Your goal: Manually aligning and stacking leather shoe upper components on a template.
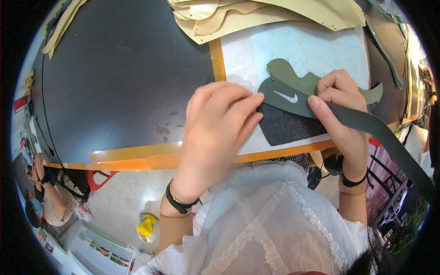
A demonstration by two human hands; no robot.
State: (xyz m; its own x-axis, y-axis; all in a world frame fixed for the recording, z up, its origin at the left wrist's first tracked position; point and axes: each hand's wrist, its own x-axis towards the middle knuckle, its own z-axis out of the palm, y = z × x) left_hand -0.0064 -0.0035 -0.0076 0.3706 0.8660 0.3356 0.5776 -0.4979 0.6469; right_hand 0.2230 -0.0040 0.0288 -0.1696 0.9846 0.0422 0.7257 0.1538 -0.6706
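Observation:
A long dark green shoe-upper piece (300, 103) with a rounded end, small punched holes and a small white curved mark runs from the work sheet out past the right edge of the table. My right hand (346, 107) grips its middle, thumb on top and fingers curled. The pinched fingertips of my left hand (215, 123) are at its rounded left end. Behind it lies a lighter olive green piece (288, 73) with a wavy edge, partly covered by the strip and my right hand. Nearer to me, a black textured piece (286, 128) lies partly under the strip.
A pale blue and white sheet (247, 50), edged with orange tape (217, 59), covers part of the black table (128, 78). Stacked beige cut pieces (266, 16) lie at the back. At the far left, another person's hands (39, 169) show beside the table.

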